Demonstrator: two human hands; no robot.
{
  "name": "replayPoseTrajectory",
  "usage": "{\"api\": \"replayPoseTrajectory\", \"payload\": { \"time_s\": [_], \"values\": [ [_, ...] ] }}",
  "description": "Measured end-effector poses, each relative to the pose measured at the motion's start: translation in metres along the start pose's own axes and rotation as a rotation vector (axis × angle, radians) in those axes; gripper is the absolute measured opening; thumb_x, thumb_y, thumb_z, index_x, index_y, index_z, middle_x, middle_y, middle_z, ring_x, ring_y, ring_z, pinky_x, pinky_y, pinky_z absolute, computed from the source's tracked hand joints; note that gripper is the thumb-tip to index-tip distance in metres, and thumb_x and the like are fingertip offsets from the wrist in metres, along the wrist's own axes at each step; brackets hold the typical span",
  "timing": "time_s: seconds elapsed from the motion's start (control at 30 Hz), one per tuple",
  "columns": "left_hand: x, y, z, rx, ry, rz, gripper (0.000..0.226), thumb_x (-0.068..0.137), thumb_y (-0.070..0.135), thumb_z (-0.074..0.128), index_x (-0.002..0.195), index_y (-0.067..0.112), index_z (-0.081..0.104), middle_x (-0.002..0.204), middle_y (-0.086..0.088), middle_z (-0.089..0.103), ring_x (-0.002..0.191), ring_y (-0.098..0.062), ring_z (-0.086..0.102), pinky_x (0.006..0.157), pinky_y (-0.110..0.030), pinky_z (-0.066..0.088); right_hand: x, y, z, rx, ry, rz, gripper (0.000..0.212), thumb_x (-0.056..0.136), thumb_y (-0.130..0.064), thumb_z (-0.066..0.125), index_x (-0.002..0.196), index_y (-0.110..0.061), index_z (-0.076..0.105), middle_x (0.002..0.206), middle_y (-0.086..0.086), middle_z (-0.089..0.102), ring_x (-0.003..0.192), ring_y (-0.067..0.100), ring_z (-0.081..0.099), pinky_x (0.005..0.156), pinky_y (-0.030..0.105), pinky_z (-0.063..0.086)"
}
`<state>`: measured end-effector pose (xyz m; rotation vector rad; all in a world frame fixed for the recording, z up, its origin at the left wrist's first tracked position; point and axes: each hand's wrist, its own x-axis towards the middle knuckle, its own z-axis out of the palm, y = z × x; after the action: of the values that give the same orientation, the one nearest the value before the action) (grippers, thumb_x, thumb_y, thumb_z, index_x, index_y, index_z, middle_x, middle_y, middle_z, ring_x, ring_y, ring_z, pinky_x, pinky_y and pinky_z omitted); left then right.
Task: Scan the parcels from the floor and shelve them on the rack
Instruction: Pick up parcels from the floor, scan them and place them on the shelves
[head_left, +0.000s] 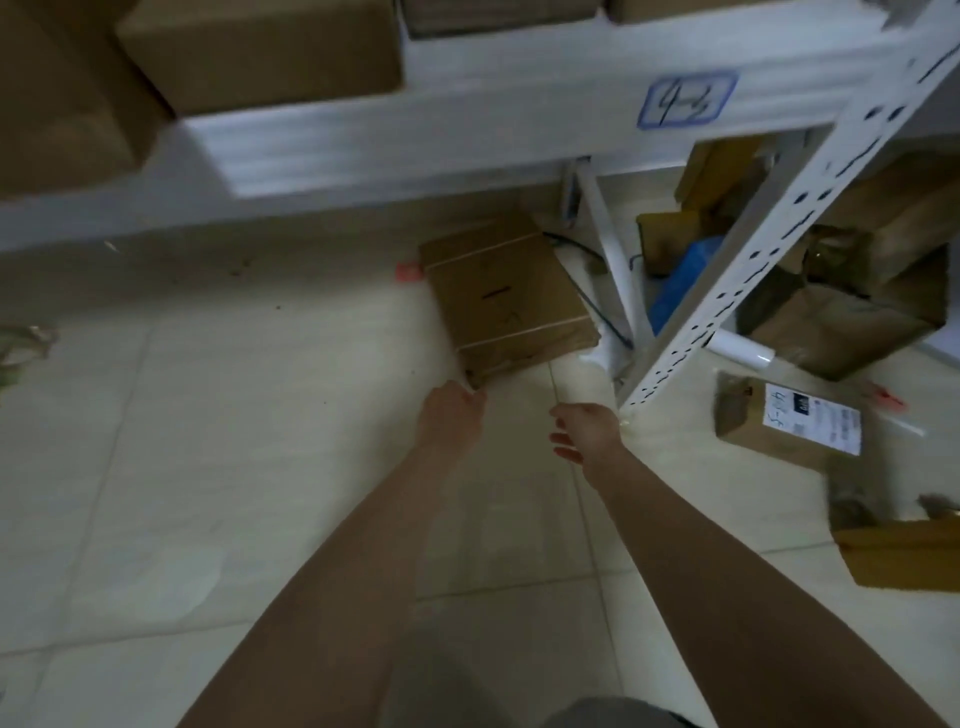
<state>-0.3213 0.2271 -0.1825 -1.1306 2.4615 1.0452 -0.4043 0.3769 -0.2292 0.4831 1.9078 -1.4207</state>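
step: picking up a box for scanning
box (506, 301): flat on floor, partly under rack (753, 249)
left hand (451, 413): at box's near corner, grip unclear
right hand (584, 434): fingers spread, empty, just beside
next: likely calls for both hands on box

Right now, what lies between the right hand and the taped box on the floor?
Only bare floor, as the head view shows. The right hand is open and apart from the box.
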Motion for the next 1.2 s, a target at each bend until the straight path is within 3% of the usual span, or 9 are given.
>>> {"api": "replayPoseTrajectory", "payload": {
  "time_s": [0.23,0.4,0.53,0.6,0.7,0.83,0.93,1.1,1.2],
  "values": [
    [0.061,0.011,0.042,-0.008,-0.024,0.052,0.044,0.106,0.031,0.044,0.125,-0.004,0.062,0.127,-0.023,0.063,0.118,-0.039,0.059,0.092,-0.036,0.046,0.065,0.023,-0.013,-0.055,0.081,-0.032,0.011,0.088,-0.016,0.067,0.085,-0.006,0.064,0.078,0.010,0.063,0.072,0.027,0.062,0.073,0.039,0.054],
    [0.066,0.074,0.097,0.078,-0.172,0.171,0.047,0.108,0.026,0.036,0.133,-0.009,0.055,0.138,-0.025,0.055,0.129,-0.039,0.051,0.102,-0.037,0.041,0.088,0.043,-0.078,-0.147,0.206,0.015,0.027,0.089,-0.014,0.061,0.109,0.004,0.062,0.090,0.017,0.069,0.067,0.027,0.066,0.067,0.035,0.055],
    [0.054,0.113,0.147,0.059,-0.395,0.211,0.045,0.104,0.030,0.049,0.134,-0.003,0.056,0.131,-0.020,0.061,0.113,-0.033,0.060,0.091,-0.040,0.048,0.095,0.056,-0.151,-0.335,0.506,-0.018,0.035,0.091,-0.023,0.061,0.117,0.000,0.063,0.112,0.016,0.067,0.097,0.033,0.068,0.085,0.041,0.058],
    [0.049,0.126,0.169,0.008,-0.490,0.217,0.045,0.102,0.032,0.053,0.133,-0.001,0.057,0.123,-0.017,0.063,0.100,-0.028,0.058,0.082,-0.038,0.048,0.097,0.056,-0.179,-0.504,0.648,-0.085,0.035,0.092,-0.018,0.057,0.124,-0.004,0.059,0.124,0.017,0.060,0.113,0.035,0.060,0.091,0.041,0.052],
    [0.041,0.142,0.192,0.026,-0.472,0.287,0.039,0.100,0.031,0.055,0.124,0.000,0.060,0.122,-0.018,0.065,0.107,-0.032,0.064,0.083,-0.039,0.054,0.105,0.053,-0.203,-0.807,0.758,-0.186,0.049,0.093,-0.014,0.054,0.140,-0.013,0.042,0.145,0.012,0.037,0.129,0.036,0.041,0.097,0.044,0.045],
    [0.041,0.153,0.205,-0.003,-0.470,0.348,0.034,0.098,0.025,0.055,0.110,-0.005,0.065,0.117,-0.025,0.067,0.102,-0.038,0.067,0.082,-0.038,0.055,0.116,0.040,-0.218,-1.142,0.619,-0.248,0.078,0.088,-0.014,0.061,0.154,-0.019,0.021,0.164,0.006,0.012,0.146,0.037,0.018,0.110,0.049,0.033],
    [0.045,0.150,0.206,0.021,-0.456,0.354,0.035,0.100,0.024,0.053,0.112,-0.007,0.064,0.119,-0.024,0.067,0.111,-0.038,0.065,0.095,-0.042,0.052,0.123,0.027,-0.224,-1.283,0.505,-0.224,0.096,0.087,-0.010,0.064,0.159,-0.020,0.001,0.167,0.004,-0.001,0.151,0.036,0.004,0.117,0.053,0.024],
    [0.062,0.152,0.196,0.051,-0.436,0.344,0.019,0.101,0.024,0.050,0.098,0.008,0.059,0.121,-0.020,0.068,0.113,-0.036,0.065,0.099,-0.047,0.053,0.140,0.011,-0.227,-1.449,0.404,-0.174,0.108,0.087,-0.022,0.070,0.157,-0.020,-0.012,0.164,0.006,0.013,0.148,0.037,0.016,0.112,0.052,0.030],
    [0.069,0.155,0.192,-0.049,-0.438,0.292,0.020,0.103,0.022,0.050,0.089,0.009,0.059,0.098,-0.011,0.068,0.087,-0.027,0.067,0.088,-0.042,0.056,0.145,0.006,-0.224,-1.538,0.363,-0.197,0.103,0.090,-0.021,0.066,0.158,-0.022,-0.011,0.160,0.009,0.021,0.146,0.041,0.016,0.109,0.052,0.034]
  ]
}}
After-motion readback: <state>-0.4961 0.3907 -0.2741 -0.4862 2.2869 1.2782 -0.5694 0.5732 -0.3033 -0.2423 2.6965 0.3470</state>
